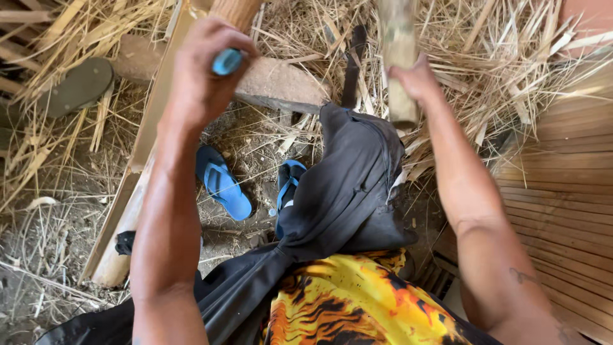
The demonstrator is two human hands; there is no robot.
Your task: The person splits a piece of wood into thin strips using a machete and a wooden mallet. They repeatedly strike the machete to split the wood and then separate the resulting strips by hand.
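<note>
The left hand (204, 70) clenches a blue-handled tool (227, 61); the right hand (415, 80) grips a bamboo pole (399, 57) upright, steadying it above the straw-strewn ground (51, 255).

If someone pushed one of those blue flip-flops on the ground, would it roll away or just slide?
The blue flip-flop would probably just slide: it lies flat on the dirt, with no round side to roll on. It looks thin, so it is likely light and bendy. The dry straw and rough soil around it might stop it quickly.
</note>
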